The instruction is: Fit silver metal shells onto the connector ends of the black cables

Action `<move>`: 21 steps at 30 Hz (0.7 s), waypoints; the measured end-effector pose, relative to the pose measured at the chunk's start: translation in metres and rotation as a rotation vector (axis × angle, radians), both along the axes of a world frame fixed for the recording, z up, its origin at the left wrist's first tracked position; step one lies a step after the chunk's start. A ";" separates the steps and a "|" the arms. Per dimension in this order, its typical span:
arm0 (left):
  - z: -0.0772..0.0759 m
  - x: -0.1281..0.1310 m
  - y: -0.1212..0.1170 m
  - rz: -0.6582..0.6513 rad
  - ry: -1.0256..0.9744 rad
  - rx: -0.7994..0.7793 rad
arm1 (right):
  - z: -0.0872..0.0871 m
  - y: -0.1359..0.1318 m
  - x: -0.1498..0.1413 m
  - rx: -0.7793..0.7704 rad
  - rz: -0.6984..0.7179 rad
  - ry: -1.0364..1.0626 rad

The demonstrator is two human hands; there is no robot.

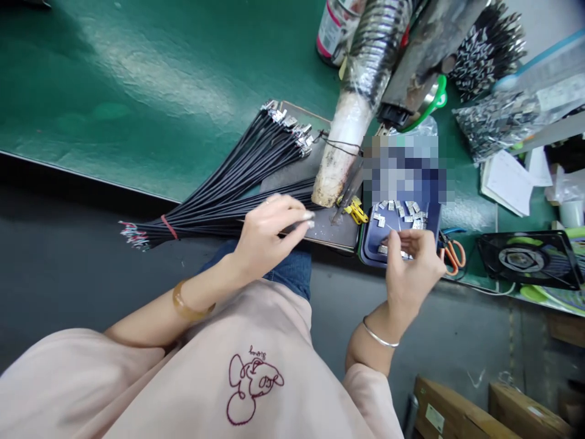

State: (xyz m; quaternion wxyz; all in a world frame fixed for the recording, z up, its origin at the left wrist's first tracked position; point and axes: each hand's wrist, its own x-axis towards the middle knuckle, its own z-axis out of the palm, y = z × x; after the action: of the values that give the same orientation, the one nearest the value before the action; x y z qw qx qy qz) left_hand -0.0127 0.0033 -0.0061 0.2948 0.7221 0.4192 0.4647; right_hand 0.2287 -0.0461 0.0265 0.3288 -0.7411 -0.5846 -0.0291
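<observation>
My left hand is closed in a pinch beside the black cables. Pale, shiny spots show at its fingertips; whether they are nails or a small part, I cannot tell. The cables lie fanned out, with metal connectors at their far ends and a red band around the near ends. Over a blue tray, my right hand has thumb and fingers drawn together. What they hold, if anything, is too small to make out. Small silver connector pieces are scattered in the tray.
A wrapped duct comes down between my hands. Yellow clips lie left of the tray, orange-handled pliers right of it. Further right are a black fan, papers and a bag of metal parts. Cardboard boxes stand below.
</observation>
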 end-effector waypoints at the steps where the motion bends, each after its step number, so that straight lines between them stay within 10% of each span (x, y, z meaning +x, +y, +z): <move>1: -0.003 0.002 0.006 0.052 0.088 0.099 | -0.003 0.007 0.005 -0.034 0.019 -0.069; 5: -0.015 0.010 0.021 0.015 0.325 0.284 | -0.010 0.027 0.013 -0.124 0.103 -0.209; 14: -0.010 0.007 -0.012 -0.205 0.074 0.385 | -0.008 0.016 0.020 -0.088 0.060 -0.295; 21: 0.011 0.006 -0.010 -0.381 -0.277 -0.550 | 0.000 -0.008 -0.039 0.308 0.035 0.272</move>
State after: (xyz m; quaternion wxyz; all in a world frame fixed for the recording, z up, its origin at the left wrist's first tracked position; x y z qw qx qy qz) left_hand -0.0069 -0.0072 0.0044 0.6135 0.6111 0.3424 0.3646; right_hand 0.1893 -0.0537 0.0267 0.5147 -0.6688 -0.5364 -0.0120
